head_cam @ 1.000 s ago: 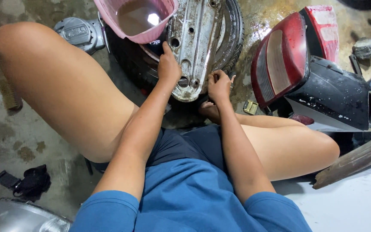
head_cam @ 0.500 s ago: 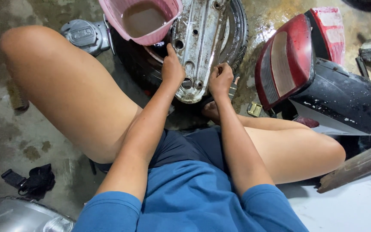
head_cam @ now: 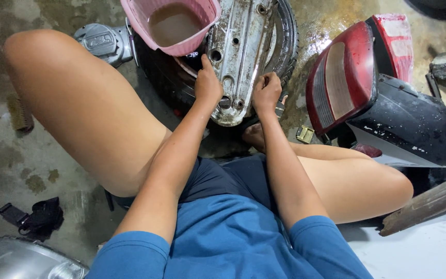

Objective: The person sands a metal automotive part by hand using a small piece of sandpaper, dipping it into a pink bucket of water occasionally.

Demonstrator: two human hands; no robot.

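Note:
A dirty silver metal engine cover lies across a black tyre on the wet concrete floor in front of me. My left hand rests on the cover's left edge near its lower end, fingers closed against it. My right hand is curled into a fist at the cover's lower right edge; what it holds is hidden. A pink plastic basket with brown murky liquid stands on the tyre just left of the cover.
A red tail-light unit on a black body panel lies to the right. A grey metal part sits at upper left, a black strap at lower left, a headlight at the bottom corner. My bare knees flank the tyre.
My left hand has slid slightly down the cover's left edge. My right hand has closed tighter at the lower right edge. The view has shifted a little.

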